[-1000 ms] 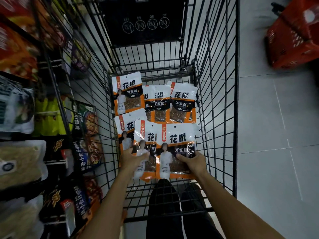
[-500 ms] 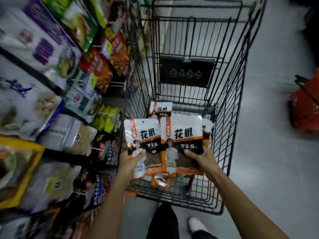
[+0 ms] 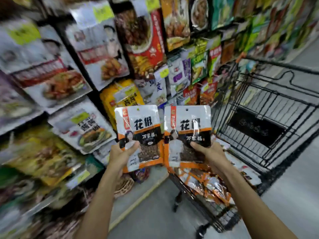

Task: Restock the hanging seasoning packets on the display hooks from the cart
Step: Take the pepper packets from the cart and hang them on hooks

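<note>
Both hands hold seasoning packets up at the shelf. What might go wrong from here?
Each packet is gripped low, left hand on the left packet, right hand on the right packet, so the top hang holes may wobble and miss a hook. With both hands full, neither can steady it.

花椒 on left packet [image 3: 138, 133], 万家 beneath — right packet [image 3: 189, 131] alike

Single head-worn wide view, facing forward-down at the display [image 3: 96, 40], blurred, apparently near; cart [image 3: 255, 128] at right.
</note>
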The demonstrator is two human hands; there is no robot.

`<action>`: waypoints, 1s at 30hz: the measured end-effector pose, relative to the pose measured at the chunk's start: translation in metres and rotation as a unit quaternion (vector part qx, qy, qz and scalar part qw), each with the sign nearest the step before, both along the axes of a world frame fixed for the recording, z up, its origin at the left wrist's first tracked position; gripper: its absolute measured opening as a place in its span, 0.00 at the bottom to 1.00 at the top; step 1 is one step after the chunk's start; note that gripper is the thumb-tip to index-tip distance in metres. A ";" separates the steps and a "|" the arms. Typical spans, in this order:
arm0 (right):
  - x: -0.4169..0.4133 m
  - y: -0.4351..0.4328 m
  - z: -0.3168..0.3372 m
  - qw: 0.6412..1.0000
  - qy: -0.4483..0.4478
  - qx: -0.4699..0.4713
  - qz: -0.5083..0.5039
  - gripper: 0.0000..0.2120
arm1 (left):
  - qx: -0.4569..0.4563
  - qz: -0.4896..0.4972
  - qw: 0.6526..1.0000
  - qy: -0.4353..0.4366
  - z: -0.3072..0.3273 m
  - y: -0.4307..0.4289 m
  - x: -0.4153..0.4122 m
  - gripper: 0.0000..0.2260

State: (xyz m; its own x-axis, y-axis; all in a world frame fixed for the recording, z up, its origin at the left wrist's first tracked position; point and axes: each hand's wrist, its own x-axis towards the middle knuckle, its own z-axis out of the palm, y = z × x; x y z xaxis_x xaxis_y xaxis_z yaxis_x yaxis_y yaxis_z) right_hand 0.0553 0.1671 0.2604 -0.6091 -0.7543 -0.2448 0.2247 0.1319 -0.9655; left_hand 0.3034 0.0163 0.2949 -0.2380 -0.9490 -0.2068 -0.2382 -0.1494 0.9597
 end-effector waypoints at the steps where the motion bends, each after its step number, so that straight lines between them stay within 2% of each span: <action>1: 0.013 -0.007 0.013 1.000 0.005 -0.010 0.026 0.08 | -0.007 0.020 1.000 0.008 0.013 0.005 0.022 0.31; 5: 0.077 -0.033 0.060 0.988 0.008 -0.061 0.142 0.08 | -0.036 0.107 0.993 0.043 0.055 0.030 0.111 0.38; 6: 0.096 -0.040 0.070 0.983 0.010 -0.071 0.169 0.10 | -0.042 0.127 0.990 0.047 0.062 0.037 0.134 0.36; 8: 0.138 -0.052 0.087 0.972 0.017 -0.086 0.220 0.16 | -0.074 0.161 0.983 0.051 0.075 0.052 0.183 0.23; 9: 0.159 -0.057 0.095 0.966 0.022 -0.088 0.243 0.18 | -0.078 0.183 0.979 0.048 0.081 0.061 0.207 0.20; 11: 0.207 -0.066 0.107 0.952 0.031 -0.094 0.290 0.22 | -0.079 0.218 0.971 0.053 0.092 0.081 0.257 0.21; 15: 0.314 -0.077 0.118 0.927 0.032 -0.096 0.362 0.23 | -0.117 0.285 0.950 0.045 0.107 0.123 0.360 0.12; 18: 0.399 -0.077 0.119 0.909 0.023 -0.098 0.403 0.22 | -0.122 0.323 0.938 0.041 0.112 0.154 0.438 0.20; 22: 0.505 -0.063 0.123 0.896 -0.001 -0.108 0.431 0.34 | -0.122 0.348 0.928 0.052 0.116 0.185 0.537 0.30; 24: 0.550 -0.057 0.126 0.890 -0.010 -0.104 0.444 0.34 | -0.127 0.353 0.926 0.048 0.115 0.196 0.578 0.31; 28: 0.621 -0.054 0.133 0.883 -0.005 -0.119 0.453 0.28 | -0.145 0.365 0.918 0.049 0.118 0.207 0.644 0.21; 30: 0.647 -0.058 0.137 0.876 -0.003 -0.121 0.467 0.24 | -0.142 0.378 0.914 0.049 0.120 0.205 0.668 0.23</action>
State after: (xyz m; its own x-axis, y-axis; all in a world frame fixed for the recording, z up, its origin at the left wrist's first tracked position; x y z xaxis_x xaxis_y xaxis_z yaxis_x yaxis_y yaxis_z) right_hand 0.7027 0.1088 0.3978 0.3024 -0.9531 -0.0095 0.1334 0.0522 -0.9897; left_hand 0.9716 0.2210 0.4147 0.5032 -0.8621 0.0602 -0.0807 0.0225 0.9965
